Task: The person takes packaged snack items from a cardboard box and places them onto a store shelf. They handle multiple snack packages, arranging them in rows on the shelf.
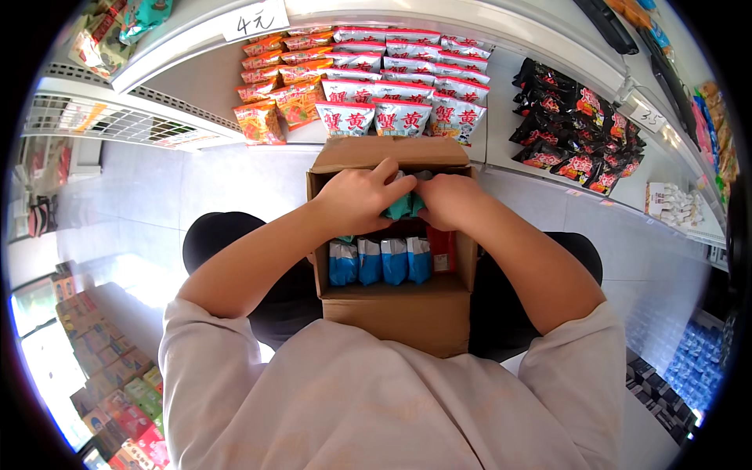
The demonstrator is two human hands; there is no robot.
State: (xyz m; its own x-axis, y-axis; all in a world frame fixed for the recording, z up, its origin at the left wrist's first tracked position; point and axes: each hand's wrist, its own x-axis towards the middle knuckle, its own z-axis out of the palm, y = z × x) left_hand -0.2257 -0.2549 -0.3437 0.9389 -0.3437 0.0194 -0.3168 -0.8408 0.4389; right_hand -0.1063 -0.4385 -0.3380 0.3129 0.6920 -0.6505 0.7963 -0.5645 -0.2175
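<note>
An open cardboard box (396,317) stands between my knees, its flaps folded out. Over its far half, my left hand (361,197) curls around a green snack bag (400,205), index finger raised. My right hand (449,200) meets it from the other side, fingers closed at the bag's silver-grey top edge; its fingertips are partly hidden. In the near half of the box, several blue and silver bags (393,261) stand in a row. A red packet (442,249) lies at their right, against the box wall.
Beyond the box, a low shelf (499,117) holds orange snack bags (258,123), red-and-white bags (402,117) and black bags (578,129). A wire rack (135,120) is at the left. Stacked cartons (123,405) sit lower left, blue bottle packs (696,364) lower right. Price cards bear handwriting.
</note>
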